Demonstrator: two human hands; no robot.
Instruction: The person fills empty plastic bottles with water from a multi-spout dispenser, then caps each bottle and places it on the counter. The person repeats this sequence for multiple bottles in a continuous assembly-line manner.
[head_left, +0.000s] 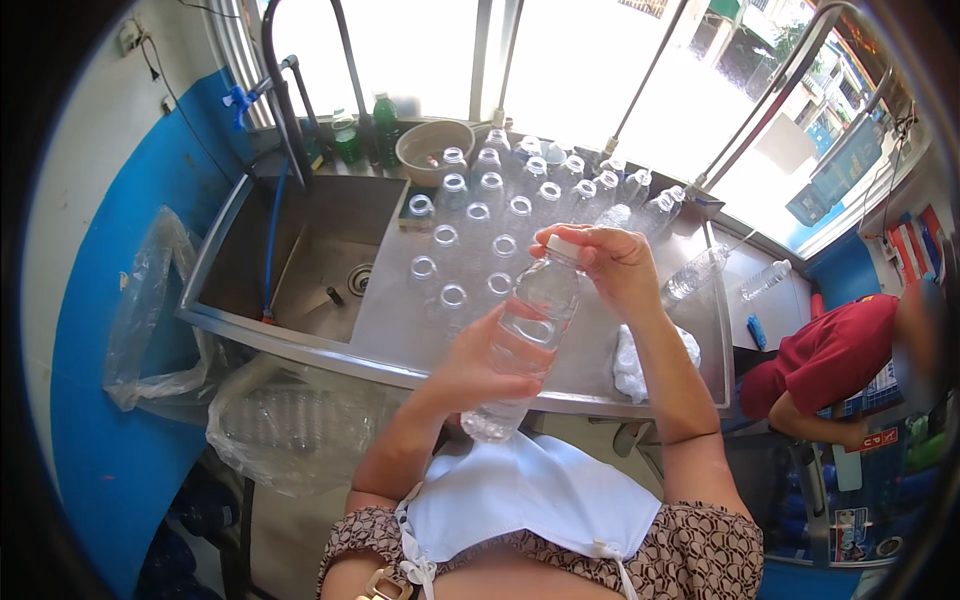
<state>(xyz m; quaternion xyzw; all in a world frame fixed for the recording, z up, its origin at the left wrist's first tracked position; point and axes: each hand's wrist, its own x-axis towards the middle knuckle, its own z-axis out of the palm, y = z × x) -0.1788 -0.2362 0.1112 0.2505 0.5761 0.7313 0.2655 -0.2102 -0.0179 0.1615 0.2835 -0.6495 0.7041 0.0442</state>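
Observation:
My left hand is wrapped around the body of a clear plastic bottle, which tilts with its neck toward the upper right. The fingers of my right hand grip the white cap at the bottle's mouth. Whether the cap is threaded on cannot be told. Behind and left of the bottle, many clear open-topped plastic bottles stand in a cluster on the stainless steel counter. A crumpled white plastic bag lies beside my right forearm.
To the left is a steel sink with a blue hose. A round basin and green bottles stand at the back. Clear bottles lie to the right, near a person in a red shirt. A large plastic bag hangs below the counter.

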